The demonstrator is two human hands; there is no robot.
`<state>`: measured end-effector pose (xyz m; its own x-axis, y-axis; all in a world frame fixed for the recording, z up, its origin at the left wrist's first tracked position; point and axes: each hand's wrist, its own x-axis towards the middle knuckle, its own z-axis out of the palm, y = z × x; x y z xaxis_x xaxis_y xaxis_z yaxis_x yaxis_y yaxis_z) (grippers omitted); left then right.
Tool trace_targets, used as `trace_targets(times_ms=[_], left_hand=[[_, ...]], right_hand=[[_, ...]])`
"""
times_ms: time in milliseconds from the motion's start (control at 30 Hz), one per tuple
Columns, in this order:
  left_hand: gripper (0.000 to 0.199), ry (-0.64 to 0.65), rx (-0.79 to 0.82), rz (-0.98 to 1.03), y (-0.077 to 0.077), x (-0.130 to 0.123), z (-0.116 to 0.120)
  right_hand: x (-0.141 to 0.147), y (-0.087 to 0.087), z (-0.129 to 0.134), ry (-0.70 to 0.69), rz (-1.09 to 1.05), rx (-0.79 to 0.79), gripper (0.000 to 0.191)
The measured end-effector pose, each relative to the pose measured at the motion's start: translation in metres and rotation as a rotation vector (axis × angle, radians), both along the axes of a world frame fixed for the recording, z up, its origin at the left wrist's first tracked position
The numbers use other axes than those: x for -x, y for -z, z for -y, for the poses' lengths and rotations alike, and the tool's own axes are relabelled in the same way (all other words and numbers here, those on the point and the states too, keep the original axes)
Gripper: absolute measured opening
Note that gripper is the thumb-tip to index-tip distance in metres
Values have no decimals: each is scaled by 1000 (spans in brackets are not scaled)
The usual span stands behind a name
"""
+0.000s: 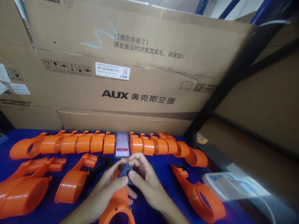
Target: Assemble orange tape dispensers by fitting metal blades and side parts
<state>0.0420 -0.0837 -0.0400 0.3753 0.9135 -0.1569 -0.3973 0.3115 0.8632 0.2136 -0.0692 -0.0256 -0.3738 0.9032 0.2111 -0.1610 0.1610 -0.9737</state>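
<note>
Both hands meet at the front centre over an orange plastic part with a ring-shaped end (120,199). My left hand (112,179) is closed round its upper stem, with the thumb pressed against a small dark blue-grey piece (126,170). From the other side, my right hand (144,174) pinches that same piece between thumb and curled fingers. A round black tip shows beside it, partly covered by fingers. The orange ring points down towards me and is cut off by the lower edge. Just beyond my fingertips stands a phone (122,146) with a lit screen.
Similar orange ring parts (84,144) line the back of the blue surface (161,168); others (72,183) lie at left, another (203,199) at right. A large cardboard box (140,84) stands behind. A black post (217,84) and a white device (231,185) with a cable are at right.
</note>
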Motion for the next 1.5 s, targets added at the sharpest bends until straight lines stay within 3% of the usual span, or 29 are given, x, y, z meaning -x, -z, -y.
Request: trace_targets(times_ms=[133, 233, 333, 433, 567, 733, 800, 967, 1133, 1200, 1367, 1500], left_hand=[[54, 5, -61, -27, -2, -2, -3], [59, 36, -45, 4, 6, 0, -10], [70, 86, 38, 187, 10, 7, -18], [70, 21, 56, 378, 3, 16, -22], [57, -146, 69, 537, -13, 20, -20], [50, -201, 66, 596, -15, 16, -19], [50, -180, 66, 617, -11, 18, -21], [56, 27, 58, 642, 3, 33, -33], [59, 97, 17, 669, 11, 41, -44], [61, 53, 11, 630, 11, 42, -44], [58, -286, 20, 559, 11, 42, -41], [49, -290, 13, 500, 10, 32, -40]], right_hand=[[3, -1, 3, 14, 13, -43, 27], [2, 0, 3, 30, 74, -55, 25], [-1, 1, 1, 116, 191, -90, 28], [-3, 1, -2, 208, 498, -229, 22], [-3, 3, 0, 94, 897, -399, 10], [2, 6, 4, -50, 1023, -455, 11], [5, 8, 4, -45, 1038, -452, 7], [10, 12, 4, -2, 1018, -421, 13], [14, 13, 6, 139, 905, -383, 23], [14, 12, 5, 193, 835, -373, 24], [7, 14, -2, 393, 629, -353, 18], [-4, 13, -7, 590, 449, -280, 12]])
